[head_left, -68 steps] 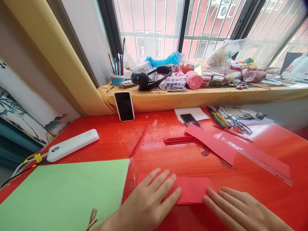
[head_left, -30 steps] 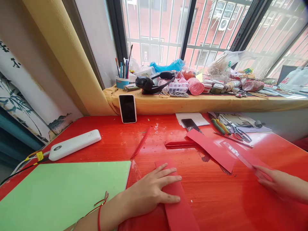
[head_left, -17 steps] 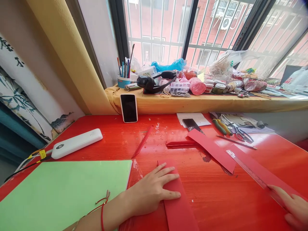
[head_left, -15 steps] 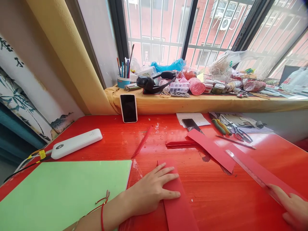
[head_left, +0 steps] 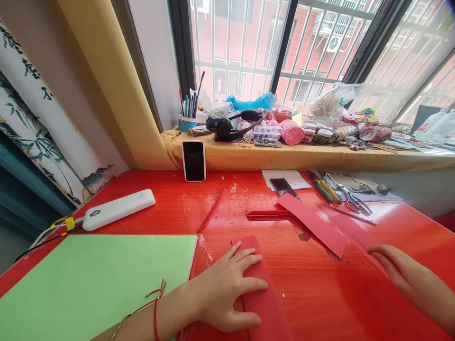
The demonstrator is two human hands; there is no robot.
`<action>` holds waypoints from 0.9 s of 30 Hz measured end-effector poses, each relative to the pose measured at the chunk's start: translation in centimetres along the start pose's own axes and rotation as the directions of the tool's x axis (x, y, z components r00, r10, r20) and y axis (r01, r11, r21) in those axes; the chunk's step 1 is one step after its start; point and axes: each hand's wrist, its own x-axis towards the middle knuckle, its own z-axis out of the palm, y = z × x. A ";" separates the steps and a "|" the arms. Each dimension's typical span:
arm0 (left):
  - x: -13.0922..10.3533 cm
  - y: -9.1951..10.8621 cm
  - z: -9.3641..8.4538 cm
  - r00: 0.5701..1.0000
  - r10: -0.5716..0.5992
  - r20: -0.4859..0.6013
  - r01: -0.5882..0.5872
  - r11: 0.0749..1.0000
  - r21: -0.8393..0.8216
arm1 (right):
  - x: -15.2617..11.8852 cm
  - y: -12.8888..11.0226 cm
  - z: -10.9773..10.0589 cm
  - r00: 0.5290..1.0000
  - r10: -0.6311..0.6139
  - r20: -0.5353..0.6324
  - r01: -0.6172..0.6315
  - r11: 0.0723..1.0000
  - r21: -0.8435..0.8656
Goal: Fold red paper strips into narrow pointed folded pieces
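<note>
On a shiny red wooden table (head_left: 309, 289), 1 long red paper strip (head_left: 269, 305) points forward under the nearer left hand (head_left: 227, 290), fingers spread, while the right hand (head_left: 403, 272), fingers together, meets another thin red sheet (head_left: 355, 235), any pinch hidden.

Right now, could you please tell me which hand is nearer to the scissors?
Right. The right hand is on the near side of the scissors, slightly rightward; the left hand is farther off, well to their left.
</note>
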 end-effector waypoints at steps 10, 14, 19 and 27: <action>0.4 -0.6 -0.9 0.952 -0.208 0.226 0.234 0.967 -0.098 | 5.2 -13.5 2.3 0.774 -0.266 0.575 -0.021 0.896 0.443; 0.5 -1.0 -2.6 0.932 -0.184 0.311 0.239 0.959 -0.151 | 6.0 -14.6 3.8 0.741 -0.243 0.626 0.007 0.935 0.355; 0.4 -1.4 -2.8 0.947 -0.189 0.260 0.247 0.946 -0.211 | 5.9 -14.7 5.4 0.765 -0.255 0.591 0.101 0.954 0.281; -0.5 0.5 0.3 0.976 -0.194 0.094 0.208 0.963 -0.174 | 6.1 -15.0 5.9 0.767 -0.312 0.561 0.209 0.948 0.242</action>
